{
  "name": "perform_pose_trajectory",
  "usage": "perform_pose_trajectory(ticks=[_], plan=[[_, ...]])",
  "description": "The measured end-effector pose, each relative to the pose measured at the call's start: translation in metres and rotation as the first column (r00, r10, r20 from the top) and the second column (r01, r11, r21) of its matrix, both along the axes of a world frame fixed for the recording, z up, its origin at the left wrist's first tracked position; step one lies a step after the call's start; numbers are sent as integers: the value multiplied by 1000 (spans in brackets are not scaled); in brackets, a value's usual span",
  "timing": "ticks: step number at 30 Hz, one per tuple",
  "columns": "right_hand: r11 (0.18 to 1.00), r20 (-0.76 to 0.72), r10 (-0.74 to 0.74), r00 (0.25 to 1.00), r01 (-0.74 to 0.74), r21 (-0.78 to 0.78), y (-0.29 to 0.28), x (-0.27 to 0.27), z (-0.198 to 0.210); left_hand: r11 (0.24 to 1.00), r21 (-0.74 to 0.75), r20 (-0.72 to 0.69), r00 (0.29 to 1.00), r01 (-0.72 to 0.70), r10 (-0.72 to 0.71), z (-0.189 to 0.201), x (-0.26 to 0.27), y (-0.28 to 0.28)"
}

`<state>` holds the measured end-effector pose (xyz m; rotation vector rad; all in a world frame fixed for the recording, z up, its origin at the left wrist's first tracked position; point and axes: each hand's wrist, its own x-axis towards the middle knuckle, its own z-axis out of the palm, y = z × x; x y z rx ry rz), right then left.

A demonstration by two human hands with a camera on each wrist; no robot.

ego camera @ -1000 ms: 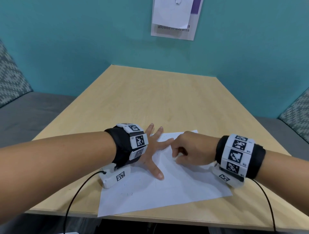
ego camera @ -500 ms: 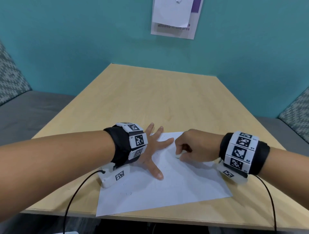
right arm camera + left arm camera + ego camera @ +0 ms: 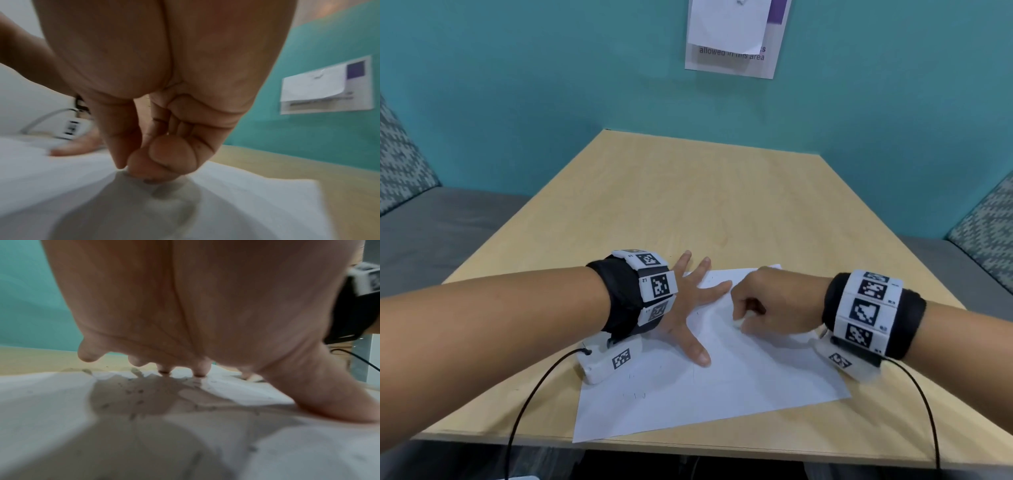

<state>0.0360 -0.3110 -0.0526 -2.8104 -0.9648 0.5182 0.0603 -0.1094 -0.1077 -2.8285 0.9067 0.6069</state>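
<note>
A white sheet of paper [image 3: 722, 387] with faint pencil marks lies askew at the table's near edge. My left hand [image 3: 690, 313] presses flat on its upper left part, fingers spread. In the left wrist view the palm [image 3: 185, 305] arches over the paper [image 3: 51, 402], which is strewn with grey crumbs. My right hand [image 3: 748, 317] is curled, fingertips down on the middle of the sheet, pinching a small white eraser [image 3: 738, 323] that barely shows. The right wrist view has thumb and fingers [image 3: 144, 165] pinched together against the paper [image 3: 246, 194]; the eraser is hidden there.
The light wooden table [image 3: 688, 205] stretches back to a teal wall bearing a paper notice [image 3: 732, 37]. Grey bench seats [image 3: 431, 233] with patterned cushions [image 3: 986, 233] flank it. Black cables [image 3: 527, 404] trail from both wrist units over the near edge.
My right hand slid slightly right and then back left across the paper, still pinched. The left hand and the sheet have stayed put.
</note>
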Motion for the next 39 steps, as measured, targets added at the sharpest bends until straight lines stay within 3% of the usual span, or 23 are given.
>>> perform_pose_trajectory(ticks=[3,7,11,18,23,26,29,33,37,39], plan=[[998,-3,-64,998,64,7,-3,7,3,1000,-12,0,1000,-13,13,2,-3,0],[996,-96,81,992,-78,40,16,-19,-6,1000,16,-19,1000,8,-7,6,-2,-2],[1000,-18,5,1000,-5,11,11,-1,0,1000,-9,-8,1000,-6,6,6,-3,-1],[1000,69,4,998,-3,-18,12,1,-5,999,13,51,998,-48,47,20,-13,-3],[1000,78,-4,997,6,-23,11,2,-8,991,127,-77,997,34,-25,38,-33,16],[1000,79,-10,997,13,-29,16,-1,-4,994,110,-140,990,20,-4,30,-39,23],[999,50,36,998,-36,8,25,-18,-4,997,74,-138,990,12,-2,25,-40,22],[974,-57,227,972,-226,37,44,-54,-8,999,35,-94,995,23,-20,21,-43,22],[993,94,119,988,-119,-9,36,-14,-4,999,46,-119,993,25,-19,20,-40,23],[989,59,145,988,-145,-5,40,-19,-7,999,39,-126,992,23,-18,21,-40,24]])
